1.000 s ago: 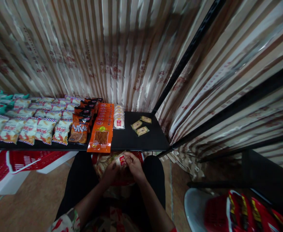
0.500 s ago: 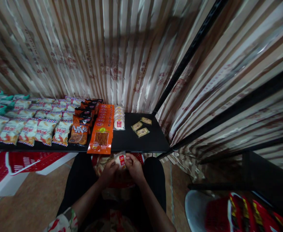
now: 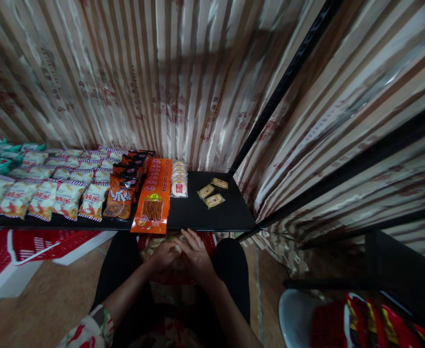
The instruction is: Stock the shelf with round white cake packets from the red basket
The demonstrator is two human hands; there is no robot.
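Over a red basket [image 3: 210,238] in my lap, my two hands meet just below the shelf's front edge. My left hand [image 3: 164,257] is closed, gripping a rice cracker packet [image 3: 178,248]; only a small whitish bit of it shows, the rest hidden by my hands. Against it lies my right hand [image 3: 197,256], its fingers stretched out and slanting up over the packet. More wrapped pieces [image 3: 150,244] lie in the basket under my hands. Straight ahead on the black shelf stands a row of white rice cracker packets [image 3: 179,187] with red labels.
Orange snack-stick packs [image 3: 151,208], brown snack bags [image 3: 120,198] and several white bags [image 3: 67,198] line the shelf [image 3: 205,220] to the left. Small yellowish packets [image 3: 214,200] lie at right. A black post [image 3: 270,111] rises beside a striped curtain [image 3: 183,72]. Red baskets [image 3: 52,246] stand below left.
The rice cracker packet, held up between both hands with its red label showing, is now mostly covered. My right hand has shifted left and its fingers have straightened over it.
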